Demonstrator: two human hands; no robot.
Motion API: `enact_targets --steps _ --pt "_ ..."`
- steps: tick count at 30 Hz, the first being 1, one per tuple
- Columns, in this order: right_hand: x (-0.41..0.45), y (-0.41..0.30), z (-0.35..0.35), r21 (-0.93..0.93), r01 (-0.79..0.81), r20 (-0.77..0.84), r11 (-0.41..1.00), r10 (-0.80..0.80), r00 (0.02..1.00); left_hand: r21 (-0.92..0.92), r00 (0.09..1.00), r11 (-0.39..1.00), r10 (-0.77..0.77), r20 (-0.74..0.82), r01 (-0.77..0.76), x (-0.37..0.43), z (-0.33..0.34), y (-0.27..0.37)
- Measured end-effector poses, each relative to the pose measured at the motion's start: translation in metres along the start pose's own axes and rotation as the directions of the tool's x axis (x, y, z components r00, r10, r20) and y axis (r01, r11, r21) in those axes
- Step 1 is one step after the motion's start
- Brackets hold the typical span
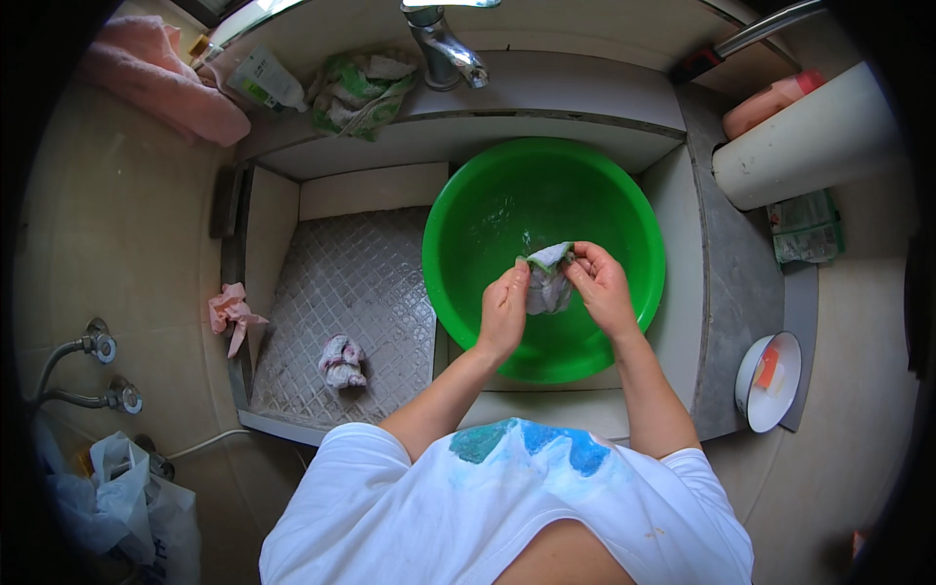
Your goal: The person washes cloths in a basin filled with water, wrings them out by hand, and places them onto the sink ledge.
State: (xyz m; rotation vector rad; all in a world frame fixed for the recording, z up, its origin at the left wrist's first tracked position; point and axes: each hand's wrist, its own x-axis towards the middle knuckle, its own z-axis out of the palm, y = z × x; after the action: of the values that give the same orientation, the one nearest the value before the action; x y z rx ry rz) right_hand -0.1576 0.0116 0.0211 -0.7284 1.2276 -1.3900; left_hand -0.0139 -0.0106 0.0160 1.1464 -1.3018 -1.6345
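Observation:
Both my hands pinch a small wet cloth [548, 281], white-grey with a green edge, over a round green plastic basin [468, 322]. My left hand [506, 303] grips its left corner between thumb and fingers. My right hand [603, 285] holds the upper right corner. The cloth's lower part hangs down between them; whether it touches the water is hard to tell. Water glints in the basin. To the left, a crumpled white and purplish cloth [342, 362] lies on the ribbed sink floor [373, 270].
A chrome faucet [446, 55] rises behind the basin. A green-white rag [363, 95] and white tube [269, 77] lie on the back ledge. A pink cloth [234, 316] hangs on the left rim. At right are a white pipe [804, 142] and an enamel bowl [764, 391].

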Motion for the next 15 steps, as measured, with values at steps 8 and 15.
enact_targets --steps 8,15 --pt "0.001 -0.001 -0.009 -0.265 -0.153 -0.028 0.952 0.151 0.988 -0.216 0.996 0.973 -0.084 -0.020 0.078 0.006 -0.009 -0.008" --pt "-0.004 -0.009 0.007 -0.294 0.040 0.145 0.955 0.003 0.989 -0.276 0.999 0.960 -0.053 -0.008 0.049 0.003 -0.002 0.000"
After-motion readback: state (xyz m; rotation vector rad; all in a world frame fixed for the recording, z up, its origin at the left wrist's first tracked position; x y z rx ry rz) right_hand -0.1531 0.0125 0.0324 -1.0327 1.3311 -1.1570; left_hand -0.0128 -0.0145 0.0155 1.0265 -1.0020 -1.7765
